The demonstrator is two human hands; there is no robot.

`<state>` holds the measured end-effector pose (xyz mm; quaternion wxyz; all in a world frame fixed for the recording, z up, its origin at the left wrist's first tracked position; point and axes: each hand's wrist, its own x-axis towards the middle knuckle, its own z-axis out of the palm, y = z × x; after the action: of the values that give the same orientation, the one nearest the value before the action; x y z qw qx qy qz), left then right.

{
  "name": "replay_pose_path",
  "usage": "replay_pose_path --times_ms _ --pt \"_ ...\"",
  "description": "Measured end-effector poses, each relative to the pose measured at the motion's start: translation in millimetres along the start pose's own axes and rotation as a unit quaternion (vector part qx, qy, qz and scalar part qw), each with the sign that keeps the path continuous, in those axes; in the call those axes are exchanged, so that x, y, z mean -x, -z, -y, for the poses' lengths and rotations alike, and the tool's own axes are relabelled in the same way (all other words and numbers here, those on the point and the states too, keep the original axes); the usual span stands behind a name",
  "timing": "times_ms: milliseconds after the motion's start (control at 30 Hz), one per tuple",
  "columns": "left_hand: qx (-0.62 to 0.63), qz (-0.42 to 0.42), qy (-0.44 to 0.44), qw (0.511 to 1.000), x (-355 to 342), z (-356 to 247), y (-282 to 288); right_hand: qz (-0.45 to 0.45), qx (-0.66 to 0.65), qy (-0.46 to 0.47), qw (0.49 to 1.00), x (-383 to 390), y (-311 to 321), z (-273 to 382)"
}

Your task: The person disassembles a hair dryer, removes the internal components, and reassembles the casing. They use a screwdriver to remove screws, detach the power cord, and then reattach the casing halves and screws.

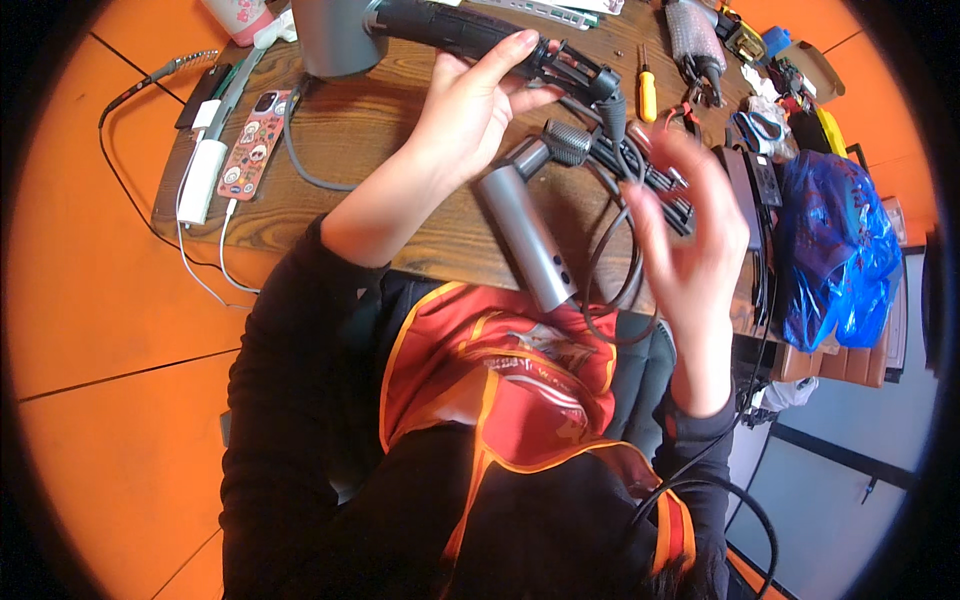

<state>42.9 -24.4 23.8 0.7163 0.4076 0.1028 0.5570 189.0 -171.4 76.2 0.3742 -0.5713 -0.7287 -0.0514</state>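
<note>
My left hand (465, 110) is closed around the black inner handle (440, 28) of a hair dryer, whose wide grey head (340, 40) is at the upper left. A black slotted end piece (575, 75) juts out past my fingers, with a grey cord (622, 125) hanging from it. On the table below lies a grey tubular handle shell (525, 235) with dark buttons, beside a round mesh-covered part (567, 142). My right hand (695, 230), its fingertips blurred, is raised near the looped cord; thumb and fingers are apart with nothing visible between them.
At the table's left lie a phone in a stickered pink case (255, 145) and a white cylinder (203, 180) with cables. A yellow-handled screwdriver (646, 92), red-handled pliers (686, 115) and a bubble-wrapped item (692, 40) lie at the back right. A blue plastic bag (838, 245) sits right.
</note>
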Motion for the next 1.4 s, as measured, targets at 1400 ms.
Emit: replay_pose_path --times_ms 1400 --pt "-0.396 0.191 0.096 0.893 89.8 -56.1 17.4 0.085 -0.069 0.214 0.971 -36.6 -55.8 -39.2"
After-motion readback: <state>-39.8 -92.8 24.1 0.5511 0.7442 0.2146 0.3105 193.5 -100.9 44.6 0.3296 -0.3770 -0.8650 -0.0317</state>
